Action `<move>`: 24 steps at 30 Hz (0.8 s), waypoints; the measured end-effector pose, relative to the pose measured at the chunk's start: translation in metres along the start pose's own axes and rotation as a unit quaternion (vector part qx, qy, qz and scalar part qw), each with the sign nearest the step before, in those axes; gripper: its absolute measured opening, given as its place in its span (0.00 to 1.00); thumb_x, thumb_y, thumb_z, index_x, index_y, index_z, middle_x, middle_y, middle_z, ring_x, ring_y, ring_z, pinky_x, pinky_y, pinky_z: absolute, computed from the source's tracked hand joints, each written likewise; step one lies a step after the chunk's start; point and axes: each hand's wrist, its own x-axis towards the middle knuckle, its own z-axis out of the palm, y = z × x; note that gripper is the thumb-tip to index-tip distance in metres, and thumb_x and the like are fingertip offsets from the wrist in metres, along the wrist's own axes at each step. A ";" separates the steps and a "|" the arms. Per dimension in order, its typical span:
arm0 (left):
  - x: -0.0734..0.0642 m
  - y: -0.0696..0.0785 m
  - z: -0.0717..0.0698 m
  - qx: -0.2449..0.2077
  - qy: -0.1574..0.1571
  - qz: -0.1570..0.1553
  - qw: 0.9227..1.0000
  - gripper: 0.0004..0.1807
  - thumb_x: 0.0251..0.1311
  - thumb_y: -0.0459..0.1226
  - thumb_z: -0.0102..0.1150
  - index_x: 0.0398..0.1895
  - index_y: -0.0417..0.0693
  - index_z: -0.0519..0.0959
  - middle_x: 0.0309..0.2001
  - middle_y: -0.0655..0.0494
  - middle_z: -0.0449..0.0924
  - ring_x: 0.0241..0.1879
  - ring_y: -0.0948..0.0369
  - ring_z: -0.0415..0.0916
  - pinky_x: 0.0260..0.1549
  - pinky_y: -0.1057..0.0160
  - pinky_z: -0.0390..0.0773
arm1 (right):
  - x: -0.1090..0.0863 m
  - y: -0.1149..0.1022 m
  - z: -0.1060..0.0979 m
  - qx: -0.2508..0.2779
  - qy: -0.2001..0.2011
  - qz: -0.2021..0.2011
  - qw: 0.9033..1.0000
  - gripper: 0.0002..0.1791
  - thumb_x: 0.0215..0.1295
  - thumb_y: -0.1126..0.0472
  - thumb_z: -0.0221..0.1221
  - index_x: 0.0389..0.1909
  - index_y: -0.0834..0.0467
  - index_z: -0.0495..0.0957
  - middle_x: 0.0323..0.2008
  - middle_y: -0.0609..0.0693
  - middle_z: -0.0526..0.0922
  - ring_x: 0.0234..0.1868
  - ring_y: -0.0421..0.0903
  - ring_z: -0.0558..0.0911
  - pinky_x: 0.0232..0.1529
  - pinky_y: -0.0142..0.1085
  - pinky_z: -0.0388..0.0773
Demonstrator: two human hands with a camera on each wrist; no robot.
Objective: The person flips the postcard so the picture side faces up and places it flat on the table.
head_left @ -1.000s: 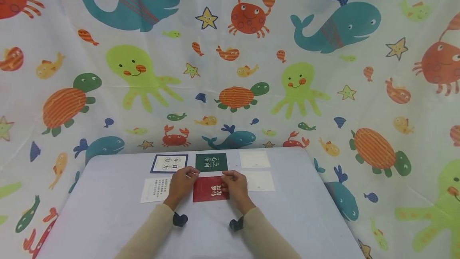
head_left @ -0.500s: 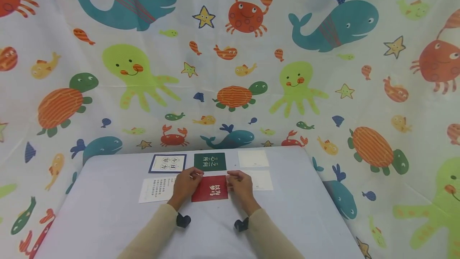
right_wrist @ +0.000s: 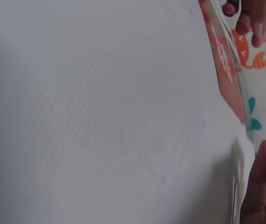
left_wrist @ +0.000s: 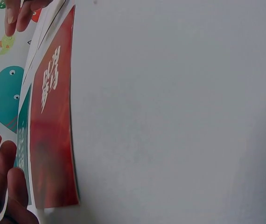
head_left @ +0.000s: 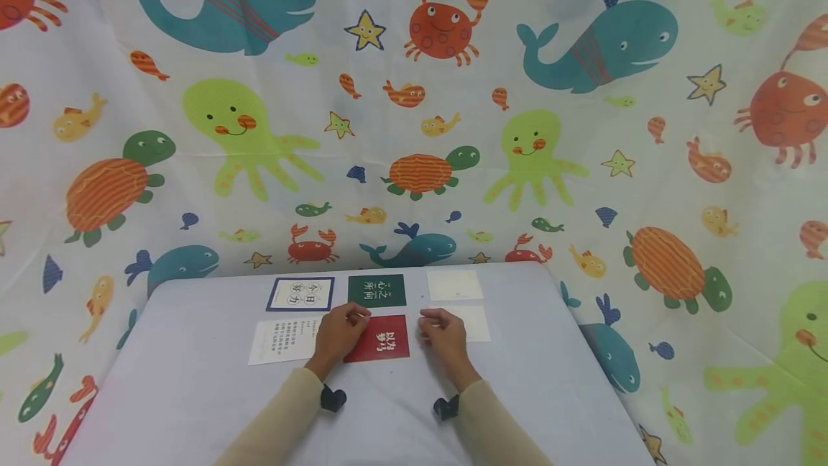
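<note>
A red card (head_left: 382, 340) with white characters lies flat on the white-covered table. My left hand (head_left: 339, 333) hovers at the card's upper left corner, fingers loosely bent; in the left wrist view its fingers (left_wrist: 7, 177) show beside the card with nothing gripped. To the right of the red card is my right hand (head_left: 445, 340), fingers relaxed and holding nothing, overlapping the lower white card (head_left: 475, 323) in the head view. Just behind the red card lies a green card (head_left: 376, 291) with white characters.
A blue-bordered card (head_left: 300, 294) lies back left, with a white text card (head_left: 279, 341) in front of it, partly covered by my left hand. Another white card (head_left: 455, 285) lies back right. A sea-animal curtain (head_left: 414, 128) hangs behind the table (head_left: 194, 394).
My right hand has let go of the red card's right edge and moved rightward. My left hand has shifted slightly right over the card's left side. The card stays in place.
</note>
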 end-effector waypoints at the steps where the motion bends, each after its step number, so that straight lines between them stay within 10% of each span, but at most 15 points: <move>1: 0.000 0.000 0.001 0.001 0.000 0.000 1.000 0.06 0.69 0.42 0.67 0.46 0.56 0.88 0.40 0.58 0.90 0.39 0.60 0.82 0.44 0.56 0.86 | 0.000 0.001 -0.002 0.000 0.000 -0.001 1.000 0.13 0.72 0.58 0.67 0.54 0.54 0.87 0.43 0.50 0.90 0.40 0.45 0.89 0.43 0.36 0.88; 24: -0.002 0.012 0.016 -0.005 -0.017 0.021 1.000 0.05 0.68 0.42 0.70 0.44 0.56 0.88 0.42 0.56 0.90 0.43 0.58 0.81 0.50 0.52 0.84 | 0.000 0.018 -0.042 0.004 0.043 0.010 0.999 0.13 0.66 0.66 0.69 0.51 0.60 0.87 0.39 0.52 0.91 0.34 0.44 0.89 0.36 0.35 0.87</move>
